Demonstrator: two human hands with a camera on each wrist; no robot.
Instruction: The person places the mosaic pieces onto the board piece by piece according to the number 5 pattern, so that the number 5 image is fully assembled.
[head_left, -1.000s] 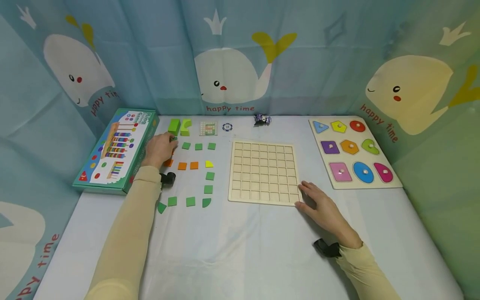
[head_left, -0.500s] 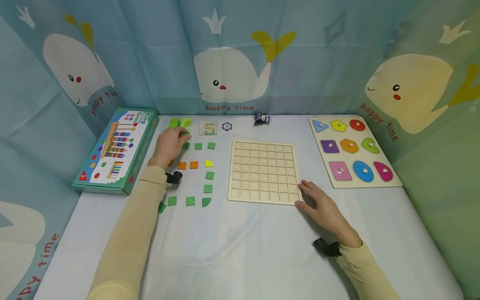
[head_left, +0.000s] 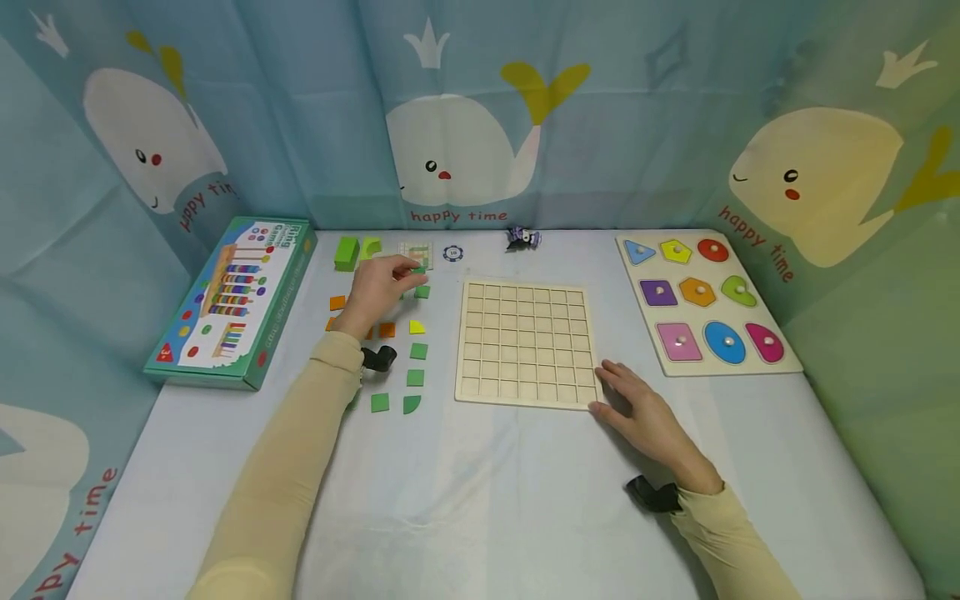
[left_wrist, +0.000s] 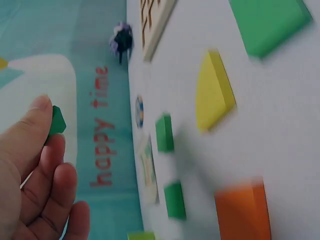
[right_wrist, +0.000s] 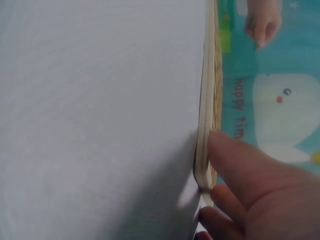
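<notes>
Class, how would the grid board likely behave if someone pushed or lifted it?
The grid board is probably stiff: its edges look straight. Lying flat on the white cloth, it seems unlikely to roll or tip when pushed. Being thin for its width, it is probably light enough to lift easily.

Between the left hand [head_left: 378, 287] and the grid board [head_left: 525, 346] runs a narrow lane of bare worktop [head_left: 444, 354], with flat tiles [head_left: 418, 352] low along its left, while the upright green block [head_left: 347, 253], the box [head_left: 232, 308] and the left forearm [head_left: 277, 467] hem in that side. The right hand [head_left: 648, 421] blocks the board's near right corner, yet a strip beyond it stays passable towards the knob puzzle [head_left: 675, 271]. Nearest the person, a broad stretch lies open between the forearms; at the back, a chip [head_left: 453, 253], a small figure [head_left: 522, 239] and the curtain [head_left: 480, 42] bar the way.
</notes>
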